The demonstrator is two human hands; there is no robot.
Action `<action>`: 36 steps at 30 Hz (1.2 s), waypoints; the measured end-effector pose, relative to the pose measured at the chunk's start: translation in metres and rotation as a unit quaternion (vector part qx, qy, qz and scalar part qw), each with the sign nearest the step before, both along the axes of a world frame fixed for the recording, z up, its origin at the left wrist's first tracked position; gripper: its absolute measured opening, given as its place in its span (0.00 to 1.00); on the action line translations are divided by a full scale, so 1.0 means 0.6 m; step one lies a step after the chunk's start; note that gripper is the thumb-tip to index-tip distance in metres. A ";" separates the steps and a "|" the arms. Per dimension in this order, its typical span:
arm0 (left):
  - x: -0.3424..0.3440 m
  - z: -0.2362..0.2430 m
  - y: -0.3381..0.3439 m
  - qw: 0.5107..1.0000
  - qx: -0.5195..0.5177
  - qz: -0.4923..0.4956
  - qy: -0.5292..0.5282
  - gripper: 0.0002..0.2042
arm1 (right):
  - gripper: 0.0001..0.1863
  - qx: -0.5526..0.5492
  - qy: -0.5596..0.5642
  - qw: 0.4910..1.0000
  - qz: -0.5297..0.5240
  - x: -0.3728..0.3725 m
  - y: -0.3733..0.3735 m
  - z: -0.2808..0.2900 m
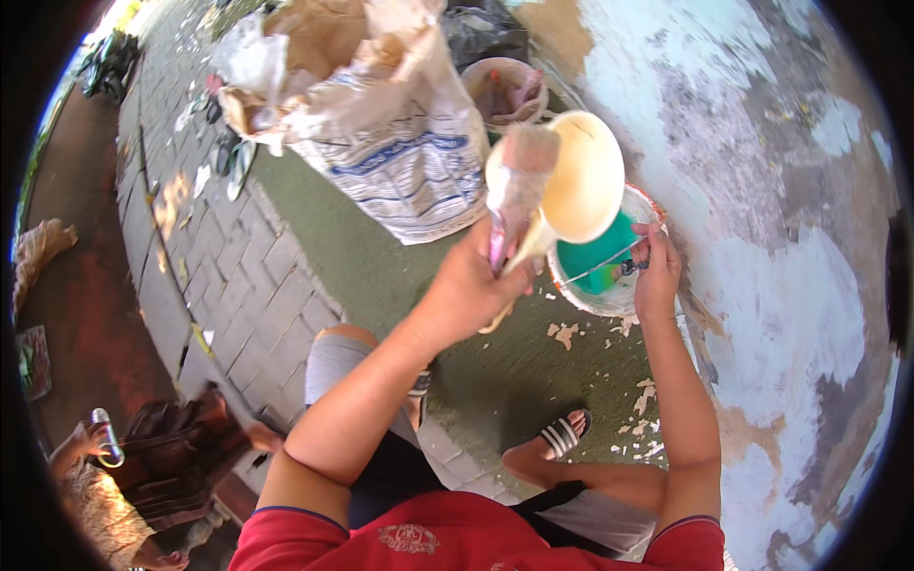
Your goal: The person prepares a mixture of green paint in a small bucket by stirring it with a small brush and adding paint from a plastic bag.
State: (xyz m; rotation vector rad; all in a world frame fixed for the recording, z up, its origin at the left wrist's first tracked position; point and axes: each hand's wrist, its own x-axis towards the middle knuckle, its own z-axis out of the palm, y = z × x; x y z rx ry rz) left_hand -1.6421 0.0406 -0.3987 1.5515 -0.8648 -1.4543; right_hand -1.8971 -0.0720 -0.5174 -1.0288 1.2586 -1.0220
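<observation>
My left hand (473, 293), at mid-frame, is closed around the handles of a paintbrush (524, 167) and a cream plastic dipper (586, 176). The brush's wide bristles point away from me, blurred by motion. The dipper is tilted, its round mouth facing up, beside the brush. Below and right of it stands a white bucket (609, 309) with a paint-smeared rim, holding green paint (583, 257). My right hand (657, 271) is at the bucket's right side, fingers pinching its thin wire handle (600, 264). A dark piece and a light green patch show beneath those fingers.
A large open sack (400, 162) stands ahead, with a smaller pail (505, 90) and a black bag (486, 33) behind it. The patchy painted wall (762, 285) rises on the right. Paint flakes litter the ground near my sandalled foot (568, 433). Another person (105, 495) is at lower left.
</observation>
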 end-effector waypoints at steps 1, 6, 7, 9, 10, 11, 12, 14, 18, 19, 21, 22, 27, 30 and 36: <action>0.000 0.007 0.012 1.000 -0.012 0.006 0.003 0.18 | 0.19 0.019 -0.010 1.000 -0.004 0.004 0.000 0.008; 0.020 0.035 0.101 0.997 -0.049 0.052 0.043 0.13 | 0.16 0.095 0.016 0.995 -0.031 0.023 0.008 0.046; 0.019 0.047 0.114 0.995 -0.054 0.063 0.058 0.12 | 0.16 0.104 0.031 0.993 -0.046 0.022 0.012 0.051; 0.020 0.088 0.135 0.995 -0.005 0.048 0.082 0.11 | 0.17 0.107 0.086 0.987 -0.083 0.012 0.015 0.060; 0.023 0.109 0.148 0.995 0.017 0.040 0.093 0.11 | 0.18 0.101 0.123 0.982 -0.103 0.008 0.019 0.062; 0.026 0.129 0.167 0.996 0.025 0.037 0.081 0.10 | 0.18 0.103 0.142 0.980 -0.097 0.008 0.029 0.072; 0.025 0.146 0.187 0.996 0.021 0.049 0.072 0.10 | 0.19 0.101 0.159 0.978 -0.091 0.011 0.032 0.085; 0.028 0.201 0.211 0.995 0.005 0.062 0.075 0.11 | 0.18 0.099 0.150 0.978 -0.106 -0.005 0.026 0.104; 0.059 0.324 0.292 0.989 0.000 0.096 0.112 0.11 | 0.17 0.086 0.153 0.979 -0.106 0.006 0.057 0.207; 0.067 0.352 0.318 0.987 0.007 0.110 0.118 0.11 | 0.17 0.088 0.159 0.978 -0.103 0.025 0.068 0.254; 0.081 0.407 0.371 0.986 -0.013 0.155 0.058 0.11 | 0.16 0.087 0.169 0.976 -0.103 0.061 0.093 0.353; 0.092 0.433 0.391 0.984 -0.008 0.167 0.056 0.12 | 0.15 0.062 0.168 0.979 -0.102 0.069 0.096 0.392; 0.202 0.604 0.472 0.961 0.018 0.251 0.116 0.13 | 0.14 0.022 0.179 0.979 -0.100 0.104 0.109 0.626; 0.280 0.646 0.522 0.935 -0.012 0.341 0.092 0.13 | 0.13 0.009 0.202 0.975 -0.092 0.145 0.097 0.771; 0.479 0.718 0.652 0.895 -0.045 0.442 0.032 0.15 | 0.13 -0.008 0.208 0.977 -0.053 0.288 0.077 0.989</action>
